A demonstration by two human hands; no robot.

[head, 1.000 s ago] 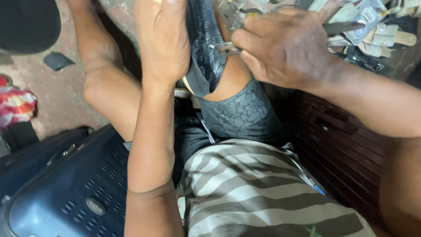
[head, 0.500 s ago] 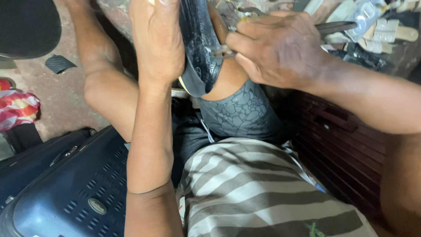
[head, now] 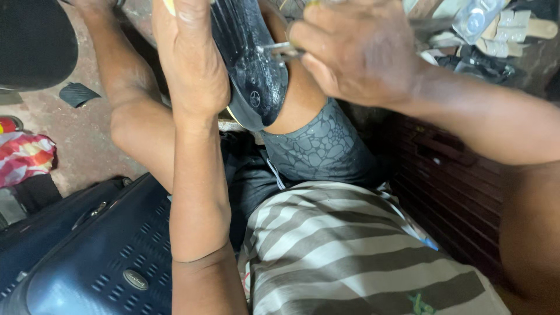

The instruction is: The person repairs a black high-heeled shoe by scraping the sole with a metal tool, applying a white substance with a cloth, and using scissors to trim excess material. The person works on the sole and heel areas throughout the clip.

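A black shoe sole (head: pixel 252 70) rests against my right knee, its textured underside facing up. My left hand (head: pixel 189 58) is clamped along its left edge and holds it steady. My right hand (head: pixel 359 49) is closed around a small metal tool (head: pixel 280 51) whose tip touches the sole near its right edge. The toe end of the shoe runs out of the top of the view. My bare legs and grey patterned shorts (head: pixel 318 149) lie below the shoe.
A dark blue hard suitcase (head: pixel 87 256) lies at the lower left. A dark wooden box (head: pixel 461 192) stands on the right. Tools and scraps (head: pixel 484 29) are piled at the top right. A red patterned cloth (head: pixel 23 157) lies at the left edge, on the concrete floor.
My right hand with the metal tool has shifted a little left along the sole. My left hand keeps the same grip on the shoe.
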